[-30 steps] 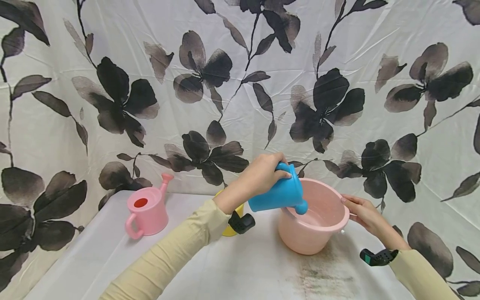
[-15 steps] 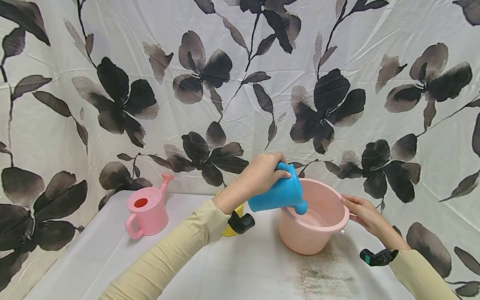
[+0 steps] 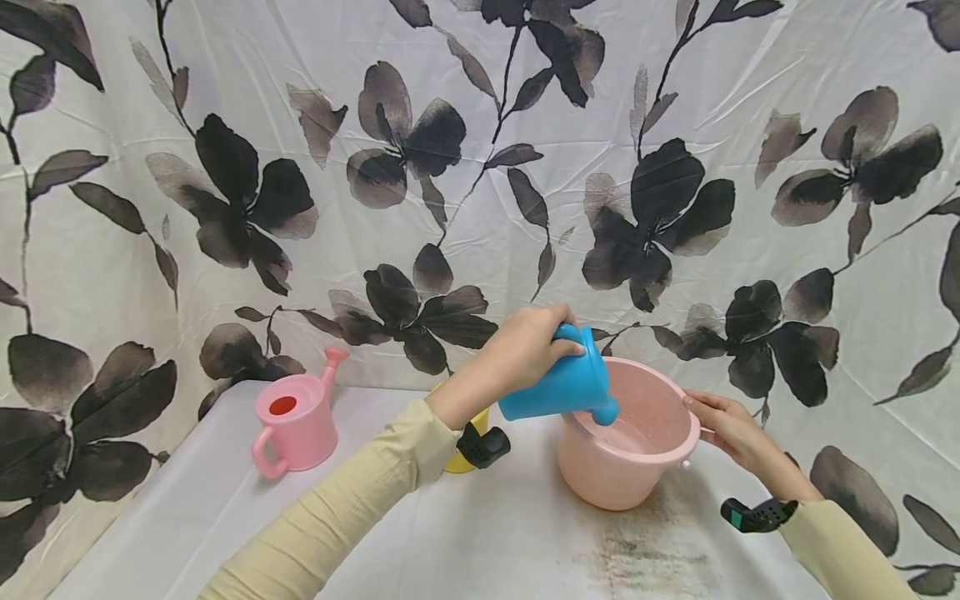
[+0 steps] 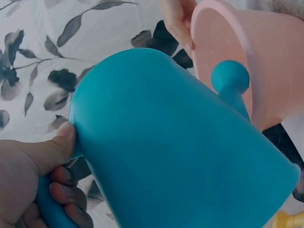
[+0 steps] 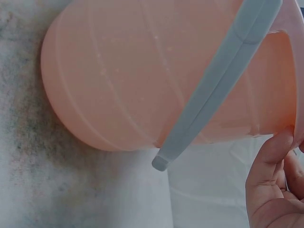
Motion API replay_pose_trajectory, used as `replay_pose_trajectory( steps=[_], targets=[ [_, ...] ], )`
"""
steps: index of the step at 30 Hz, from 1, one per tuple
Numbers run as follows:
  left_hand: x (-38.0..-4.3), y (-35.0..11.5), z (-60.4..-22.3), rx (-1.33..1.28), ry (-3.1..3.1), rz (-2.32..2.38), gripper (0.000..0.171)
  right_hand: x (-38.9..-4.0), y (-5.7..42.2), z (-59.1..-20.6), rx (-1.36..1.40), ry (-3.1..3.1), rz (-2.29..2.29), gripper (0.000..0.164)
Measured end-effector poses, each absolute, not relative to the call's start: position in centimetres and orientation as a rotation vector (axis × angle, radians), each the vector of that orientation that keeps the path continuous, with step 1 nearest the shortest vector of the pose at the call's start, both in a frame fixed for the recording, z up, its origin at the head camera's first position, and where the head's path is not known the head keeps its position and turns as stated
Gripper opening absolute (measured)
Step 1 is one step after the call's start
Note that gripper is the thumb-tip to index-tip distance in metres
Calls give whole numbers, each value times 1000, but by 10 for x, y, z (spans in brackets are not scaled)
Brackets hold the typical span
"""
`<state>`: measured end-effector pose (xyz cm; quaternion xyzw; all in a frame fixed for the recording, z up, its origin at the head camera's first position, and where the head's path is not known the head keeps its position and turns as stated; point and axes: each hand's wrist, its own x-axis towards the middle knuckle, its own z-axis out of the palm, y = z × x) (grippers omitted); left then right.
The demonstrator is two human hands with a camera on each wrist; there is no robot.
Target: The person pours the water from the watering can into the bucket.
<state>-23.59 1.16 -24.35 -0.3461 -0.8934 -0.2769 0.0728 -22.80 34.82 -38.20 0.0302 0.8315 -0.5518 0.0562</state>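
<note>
While your left hand (image 3: 534, 346) keeps its fingers closed round the handle (image 4: 50, 205) of the blue watering can (image 3: 557, 387), the tilted can has barely shifted, its spout tip (image 3: 606, 412) over the pink bucket (image 3: 615, 479); the pour seems held steady. Your right hand (image 3: 731, 427) pinches the bucket's rim (image 3: 647, 457) between thumb and fingers. Beneath is a white, smudged bench (image 3: 517, 525); floral fabric (image 3: 480, 100) hangs behind.

White fabric backdrop (image 3: 555, 150), large dark floral print, faint creases, white tabletop (image 3: 480, 533), brownish-green smudges (image 3: 652, 554)
</note>
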Motion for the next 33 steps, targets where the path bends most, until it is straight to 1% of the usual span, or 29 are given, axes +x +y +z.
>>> replay_pose_trajectory(
  steps=[16, 33],
  targets=[
    [-244, 15, -251, -1020, -2594, -945, 23, -240, 353, -383, 95, 2518, -1670, 69],
    [-248, 7, -291, -723, -2357, -1390, 24, -241, 352, -384, 102, 2552, -1646, 69]
  ],
)
